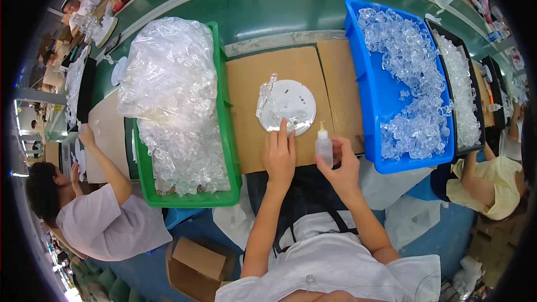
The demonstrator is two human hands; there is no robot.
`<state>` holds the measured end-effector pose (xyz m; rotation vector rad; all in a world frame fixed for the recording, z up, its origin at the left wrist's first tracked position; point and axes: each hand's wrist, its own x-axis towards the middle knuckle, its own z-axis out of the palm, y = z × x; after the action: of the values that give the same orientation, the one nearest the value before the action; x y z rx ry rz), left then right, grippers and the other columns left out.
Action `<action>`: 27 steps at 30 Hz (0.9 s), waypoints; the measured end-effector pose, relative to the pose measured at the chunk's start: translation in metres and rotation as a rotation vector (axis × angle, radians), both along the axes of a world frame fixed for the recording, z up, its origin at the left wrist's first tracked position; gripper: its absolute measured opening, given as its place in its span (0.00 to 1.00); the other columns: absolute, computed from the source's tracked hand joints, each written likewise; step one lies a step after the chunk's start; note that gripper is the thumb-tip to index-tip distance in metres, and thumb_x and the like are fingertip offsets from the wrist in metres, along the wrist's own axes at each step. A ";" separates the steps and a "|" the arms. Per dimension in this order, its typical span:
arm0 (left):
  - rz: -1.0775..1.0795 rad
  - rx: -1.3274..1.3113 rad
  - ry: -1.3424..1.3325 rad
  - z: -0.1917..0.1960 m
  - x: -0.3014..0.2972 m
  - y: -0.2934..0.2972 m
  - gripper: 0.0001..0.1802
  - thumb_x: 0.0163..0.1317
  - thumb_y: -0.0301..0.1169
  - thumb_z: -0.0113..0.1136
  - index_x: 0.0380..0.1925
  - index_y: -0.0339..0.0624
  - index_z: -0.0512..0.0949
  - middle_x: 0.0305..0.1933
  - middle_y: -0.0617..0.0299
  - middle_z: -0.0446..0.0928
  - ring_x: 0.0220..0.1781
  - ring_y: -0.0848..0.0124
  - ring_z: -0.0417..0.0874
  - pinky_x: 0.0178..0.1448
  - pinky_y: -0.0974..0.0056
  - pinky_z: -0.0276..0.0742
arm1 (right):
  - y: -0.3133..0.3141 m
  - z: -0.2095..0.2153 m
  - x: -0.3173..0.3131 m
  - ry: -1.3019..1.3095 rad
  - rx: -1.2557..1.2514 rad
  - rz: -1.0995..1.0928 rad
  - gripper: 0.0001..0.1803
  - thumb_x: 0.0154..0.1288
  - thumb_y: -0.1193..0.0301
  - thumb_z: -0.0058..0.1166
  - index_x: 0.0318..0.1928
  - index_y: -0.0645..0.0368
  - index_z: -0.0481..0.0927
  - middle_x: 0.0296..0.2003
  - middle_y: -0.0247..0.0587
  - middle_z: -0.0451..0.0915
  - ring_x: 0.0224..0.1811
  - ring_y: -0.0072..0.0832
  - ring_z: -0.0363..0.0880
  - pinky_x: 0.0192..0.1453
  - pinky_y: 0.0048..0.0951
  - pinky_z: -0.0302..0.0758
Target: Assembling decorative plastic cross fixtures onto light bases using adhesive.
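Observation:
A round white plate (302,96) with small slots lies on the brown cardboard in front of me. Clear plastic pieces (267,92) sit along its left side, and more clear pieces are on its near part. My left hand (281,159) reaches over the plate's near edge, fingers stretched out, with the fingertips at the clear pieces there. Just right of it, my right hand (341,163) grips a small translucent squeeze bottle (323,146), held upright with its yellowish nozzle up. The bottle is near the plate's lower right edge, apart from it.
On the left stands a green bin (235,182) with clear pieces and a big plastic bag (170,67). A blue bin (372,106) of clear pieces is on the right, beside a black tray (475,100). Co-workers sit on both sides; an open carton (198,260) is on the floor.

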<state>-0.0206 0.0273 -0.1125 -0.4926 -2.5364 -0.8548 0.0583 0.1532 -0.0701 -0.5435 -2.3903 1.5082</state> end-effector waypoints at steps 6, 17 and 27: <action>0.001 0.031 -0.030 0.001 -0.001 0.001 0.19 0.59 0.27 0.61 0.52 0.40 0.75 0.27 0.57 0.69 0.28 0.61 0.72 0.32 0.59 0.69 | 0.003 0.005 -0.009 -0.015 0.287 0.127 0.21 0.48 0.70 0.65 0.44 0.60 0.76 0.35 0.41 0.79 0.32 0.29 0.80 0.35 0.27 0.76; 0.004 0.037 -0.004 -0.003 -0.002 0.000 0.20 0.58 0.27 0.62 0.52 0.40 0.76 0.24 0.59 0.67 0.26 0.64 0.70 0.30 0.60 0.67 | 0.002 0.010 -0.011 -0.087 0.313 0.169 0.20 0.46 0.69 0.64 0.42 0.59 0.76 0.32 0.44 0.76 0.31 0.37 0.79 0.35 0.33 0.75; 0.006 0.015 0.024 -0.004 -0.001 0.000 0.21 0.55 0.26 0.64 0.51 0.41 0.77 0.23 0.61 0.66 0.24 0.66 0.69 0.28 0.61 0.66 | -0.002 0.004 -0.015 -0.042 0.282 0.152 0.19 0.46 0.70 0.64 0.40 0.61 0.75 0.29 0.44 0.74 0.27 0.36 0.76 0.31 0.32 0.74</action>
<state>-0.0220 0.0277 -0.1169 -0.4876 -2.5069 -0.8601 0.0435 0.1513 -0.0663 -0.3394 -2.6683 1.1919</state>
